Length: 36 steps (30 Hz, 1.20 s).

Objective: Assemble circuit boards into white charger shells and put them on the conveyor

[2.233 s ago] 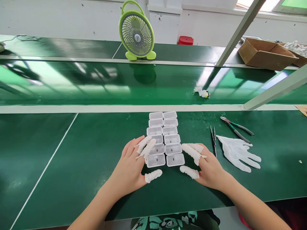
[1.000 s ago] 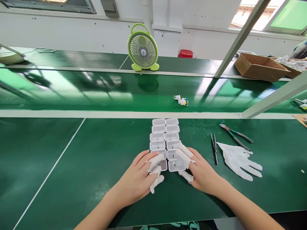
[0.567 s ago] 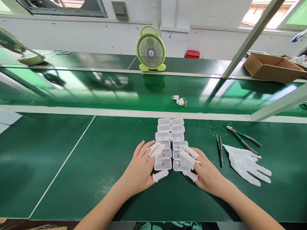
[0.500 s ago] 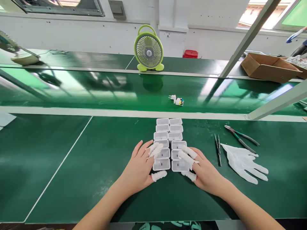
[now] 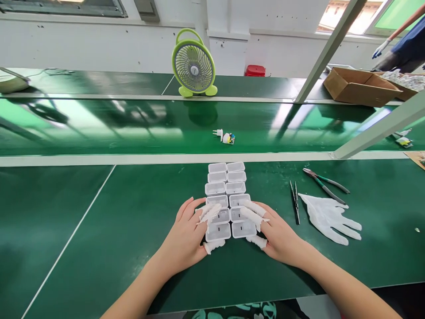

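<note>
Several small white plastic housings (image 5: 226,188) stand open side up in two columns on the green work mat (image 5: 126,221). My left hand (image 5: 187,237) rests at the near left of the block, its white-cotted fingers on the left column and its thumb against the nearest housing (image 5: 218,231). My right hand (image 5: 278,232) mirrors it on the right, fingers lying over the right column, thumb by the nearest right housing (image 5: 244,228). Neither hand lifts a housing.
Black tweezers (image 5: 294,201), cutting pliers (image 5: 323,184) and a white glove (image 5: 328,217) lie right of my hands. On the green conveyor belt (image 5: 133,128) sits a small plug assembly (image 5: 226,137). Beyond are a green fan (image 5: 193,64), a cardboard box (image 5: 360,85) and another person's arm (image 5: 395,33).
My hands have closed in on the near housings, thumbs now touching them. The plug assembly has travelled left along the conveyor. A person's arm has come into view at the far right.
</note>
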Each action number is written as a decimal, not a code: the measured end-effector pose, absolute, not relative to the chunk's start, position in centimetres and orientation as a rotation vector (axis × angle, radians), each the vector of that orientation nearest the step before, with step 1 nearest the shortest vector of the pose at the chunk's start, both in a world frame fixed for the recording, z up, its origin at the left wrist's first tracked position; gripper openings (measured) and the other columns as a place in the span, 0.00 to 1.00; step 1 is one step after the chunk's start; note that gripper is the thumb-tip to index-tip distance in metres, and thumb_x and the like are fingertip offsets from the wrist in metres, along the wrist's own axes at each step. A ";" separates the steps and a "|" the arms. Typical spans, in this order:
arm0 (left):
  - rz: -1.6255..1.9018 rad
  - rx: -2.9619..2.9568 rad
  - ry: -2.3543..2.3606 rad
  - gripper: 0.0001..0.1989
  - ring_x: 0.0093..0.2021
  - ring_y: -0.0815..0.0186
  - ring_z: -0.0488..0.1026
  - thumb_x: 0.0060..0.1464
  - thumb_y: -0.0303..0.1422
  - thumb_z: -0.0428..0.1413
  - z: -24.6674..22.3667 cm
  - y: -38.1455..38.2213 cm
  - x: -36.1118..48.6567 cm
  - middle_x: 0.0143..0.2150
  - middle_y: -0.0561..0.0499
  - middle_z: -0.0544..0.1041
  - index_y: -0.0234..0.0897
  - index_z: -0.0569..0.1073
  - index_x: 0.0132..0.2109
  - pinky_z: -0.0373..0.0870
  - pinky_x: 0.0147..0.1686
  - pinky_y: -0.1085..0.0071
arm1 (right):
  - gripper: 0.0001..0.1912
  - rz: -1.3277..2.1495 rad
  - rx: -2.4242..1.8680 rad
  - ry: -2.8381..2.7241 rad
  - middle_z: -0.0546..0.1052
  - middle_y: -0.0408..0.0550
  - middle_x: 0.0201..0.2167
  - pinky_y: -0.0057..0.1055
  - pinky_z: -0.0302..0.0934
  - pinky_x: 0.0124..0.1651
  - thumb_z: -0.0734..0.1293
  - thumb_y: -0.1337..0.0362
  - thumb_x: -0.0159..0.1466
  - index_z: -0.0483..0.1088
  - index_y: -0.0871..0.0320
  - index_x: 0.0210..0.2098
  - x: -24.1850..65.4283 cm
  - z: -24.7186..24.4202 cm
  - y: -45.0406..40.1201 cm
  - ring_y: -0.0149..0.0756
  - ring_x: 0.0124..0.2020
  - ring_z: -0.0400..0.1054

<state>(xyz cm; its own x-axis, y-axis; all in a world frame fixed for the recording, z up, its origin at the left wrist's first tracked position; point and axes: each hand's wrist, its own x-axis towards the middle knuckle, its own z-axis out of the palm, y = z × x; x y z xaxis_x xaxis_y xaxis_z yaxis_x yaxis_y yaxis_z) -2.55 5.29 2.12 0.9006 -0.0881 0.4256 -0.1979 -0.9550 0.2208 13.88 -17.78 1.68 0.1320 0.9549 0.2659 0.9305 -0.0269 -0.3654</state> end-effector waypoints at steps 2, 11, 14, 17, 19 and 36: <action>0.628 2.810 -0.224 0.09 0.59 0.42 0.64 0.60 0.30 0.54 2.1 5.4 -2.5 0.45 0.39 0.75 0.33 0.70 0.47 0.59 0.59 0.38 | 0.29 0.078 -1.978 -1.807 0.67 0.68 0.60 0.54 0.66 0.62 0.63 0.68 0.69 0.53 0.66 0.67 13.8 1.8 -17.7 0.55 0.67 0.55; 0.666 2.805 -0.258 0.08 0.58 0.43 0.64 0.54 0.24 0.54 2.1 5.6 -2.6 0.39 0.41 0.74 0.35 0.69 0.43 0.61 0.57 0.40 | 0.27 0.123 -2.001 -1.773 0.65 0.69 0.61 0.56 0.65 0.62 0.64 0.65 0.68 0.56 0.65 0.64 13.7 1.7 -17.6 0.57 0.68 0.53; 0.717 2.801 -0.290 0.12 0.57 0.43 0.65 0.52 0.20 0.53 2.1 5.6 -2.7 0.43 0.40 0.74 0.34 0.69 0.44 0.62 0.56 0.40 | 0.28 0.118 -1.966 -1.781 0.64 0.67 0.61 0.54 0.66 0.61 0.63 0.68 0.68 0.54 0.63 0.65 13.8 2.0 -17.6 0.54 0.65 0.55; 0.748 2.795 -0.320 0.12 0.58 0.44 0.65 0.50 0.19 0.54 2.1 5.7 -2.8 0.44 0.40 0.74 0.34 0.70 0.43 0.62 0.57 0.41 | 0.27 0.069 -1.931 -1.806 0.66 0.66 0.59 0.53 0.67 0.58 0.62 0.70 0.66 0.57 0.64 0.64 13.9 2.3 -17.6 0.54 0.62 0.56; 0.736 2.804 -0.321 0.15 0.58 0.45 0.65 0.49 0.19 0.54 2.0 5.7 -2.9 0.44 0.41 0.74 0.35 0.70 0.45 0.61 0.58 0.41 | 0.24 0.044 -1.920 -1.830 0.66 0.65 0.59 0.53 0.67 0.58 0.62 0.72 0.65 0.61 0.63 0.61 13.9 2.5 -17.7 0.54 0.62 0.56; 0.634 2.710 -0.353 0.06 0.67 0.47 0.58 0.58 0.25 0.57 2.4 5.8 -2.8 0.50 0.41 0.71 0.37 0.69 0.43 0.56 0.64 0.46 | 0.23 -0.001 -1.801 -1.899 0.64 0.61 0.64 0.59 0.52 0.71 0.62 0.73 0.67 0.59 0.61 0.61 14.0 2.6 -17.3 0.48 0.73 0.46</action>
